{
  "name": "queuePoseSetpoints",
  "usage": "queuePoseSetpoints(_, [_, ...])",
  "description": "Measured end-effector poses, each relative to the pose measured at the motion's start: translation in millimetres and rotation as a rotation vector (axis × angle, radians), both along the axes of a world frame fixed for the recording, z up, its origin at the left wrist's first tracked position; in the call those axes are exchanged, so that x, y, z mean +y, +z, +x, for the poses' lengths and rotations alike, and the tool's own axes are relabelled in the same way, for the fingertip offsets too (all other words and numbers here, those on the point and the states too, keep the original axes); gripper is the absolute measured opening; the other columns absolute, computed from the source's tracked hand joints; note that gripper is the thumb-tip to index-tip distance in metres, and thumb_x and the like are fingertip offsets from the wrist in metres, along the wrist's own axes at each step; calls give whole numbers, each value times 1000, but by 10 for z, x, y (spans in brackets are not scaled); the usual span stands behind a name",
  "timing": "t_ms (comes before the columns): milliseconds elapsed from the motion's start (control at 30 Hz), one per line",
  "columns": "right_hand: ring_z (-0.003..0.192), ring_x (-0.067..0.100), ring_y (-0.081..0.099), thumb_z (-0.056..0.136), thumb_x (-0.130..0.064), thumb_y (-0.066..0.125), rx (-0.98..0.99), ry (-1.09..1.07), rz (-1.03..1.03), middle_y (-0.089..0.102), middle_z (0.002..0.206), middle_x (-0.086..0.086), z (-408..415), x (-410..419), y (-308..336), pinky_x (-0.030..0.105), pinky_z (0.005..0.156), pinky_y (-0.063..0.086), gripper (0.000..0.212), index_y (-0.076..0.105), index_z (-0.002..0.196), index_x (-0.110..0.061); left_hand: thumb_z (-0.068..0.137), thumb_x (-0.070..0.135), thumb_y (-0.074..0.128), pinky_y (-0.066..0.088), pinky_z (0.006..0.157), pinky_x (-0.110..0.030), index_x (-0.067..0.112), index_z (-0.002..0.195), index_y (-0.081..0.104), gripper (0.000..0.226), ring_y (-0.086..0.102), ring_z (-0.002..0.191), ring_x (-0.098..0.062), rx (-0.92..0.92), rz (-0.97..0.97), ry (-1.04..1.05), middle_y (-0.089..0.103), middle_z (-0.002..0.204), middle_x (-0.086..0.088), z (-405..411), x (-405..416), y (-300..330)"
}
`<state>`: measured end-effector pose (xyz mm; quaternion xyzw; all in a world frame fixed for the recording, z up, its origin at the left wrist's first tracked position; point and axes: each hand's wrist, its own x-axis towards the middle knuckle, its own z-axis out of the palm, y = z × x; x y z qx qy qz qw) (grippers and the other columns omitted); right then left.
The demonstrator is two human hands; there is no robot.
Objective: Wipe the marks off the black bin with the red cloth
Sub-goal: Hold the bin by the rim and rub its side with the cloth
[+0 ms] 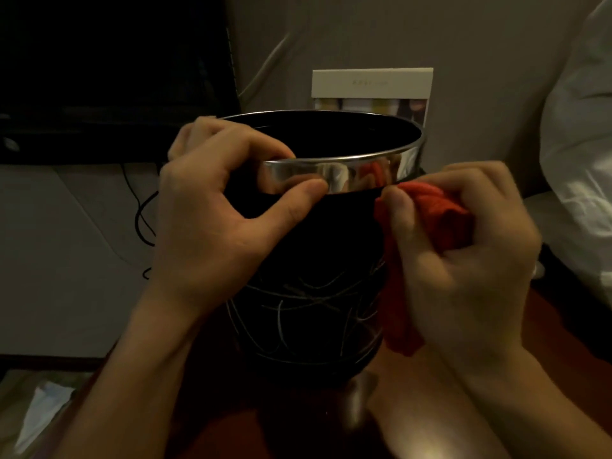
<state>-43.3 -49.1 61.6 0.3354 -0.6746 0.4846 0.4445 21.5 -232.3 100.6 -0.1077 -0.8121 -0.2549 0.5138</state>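
Right in front of the person, the black bin [318, 233] stands upright on a reddish-brown bench [440, 385], its open mouth ringed by a shiny metal band [347, 170]. Pale scribbled marks [308, 309] cross the lower half of its dark wall, thin lines looping over one another; the upper part of the wall, just below the band, looks plain black.

The left hand [215, 207] grips the rim on the bin's left side: its fingers curl over the top edge and the thumb presses flat against the outside of the metal band, so the rim is pinched between them. The right hand [463, 253] is curled around a bunched red cloth [433, 207], thumb on the near side and fingers folded over the wad, holding it against the bin's right side just under the band. A loose tail of the cloth hangs down beside the bin toward the bench. The band mirrors a smear of red where the cloth sits close to it.

Behind the bin a pale card or booklet [371, 87] with a row of coloured patches leans against the wall. To the left is a dark screen [112, 71], with black cables [142, 213] trailing below it, and white bedding [583, 134] bulges in at the right edge.
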Motion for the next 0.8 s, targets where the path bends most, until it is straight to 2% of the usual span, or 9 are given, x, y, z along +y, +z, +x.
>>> queuePoseSetpoints(67, [79, 5, 46, 94, -19, 69, -2, 5, -12, 51, 95, 2, 25, -31, -24, 6, 77, 36, 11, 58, 91, -17, 81, 48, 67, 46, 85, -53, 29, 91, 57, 24, 54, 95, -14, 11, 2, -5, 50, 93, 20, -11, -10, -8])
queuePoseSetpoints(200, [86, 2, 45, 92, -19, 71, 43, 48, 144, 49, 100, 1, 163, -164, -223, 2, 79, 36, 18, 67, 88, -2, 81, 47, 69, 46, 85, -52, 29, 91, 57, 24, 54, 95, -15, 22, 11, -16, 50, 94, 20, -28, -25, -27])
queuePoseSetpoints(300, [87, 4, 46, 90, -19, 71, 69, 47, 127, 50, 100, 3, 153, -152, -175, 3, 79, 37, 20, 67, 91, 0, 81, 48, 68, 46, 85, -52, 29, 92, 57, 24, 54, 95, -14, 21, 7, -21, 50, 93, 21, -26, -35, -26])
queuePoseSetpoints(467, [85, 9, 50, 92, -18, 71, 22, 8, -26, 52, 95, 3, 75, -89, -48, 8, 79, 36, 14, 58, 94, -14, 81, 46, 68, 46, 85, -51, 28, 91, 58, 23, 53, 94, -13, 20, 3, -19, 49, 92, 21, -21, -34, -23])
queuePoseSetpoints(633, [84, 6, 49, 90, -22, 71, -4, 77, 89, 53, 97, 5, 170, -164, -250, 6, 76, 38, 21, 63, 87, -3, 80, 47, 68, 46, 86, -52, 29, 91, 58, 24, 53, 95, -12, 8, 19, -22, 49, 93, 20, -17, -50, -22])
queuePoseSetpoints(800, [82, 8, 50, 92, -22, 69, 6, 12, -36, 52, 93, 2, 30, -46, 2, 6, 76, 36, 13, 57, 92, -16, 80, 48, 68, 47, 84, -52, 29, 91, 58, 24, 54, 96, -17, 4, 28, -33, 50, 91, 20, -12, -33, -20])
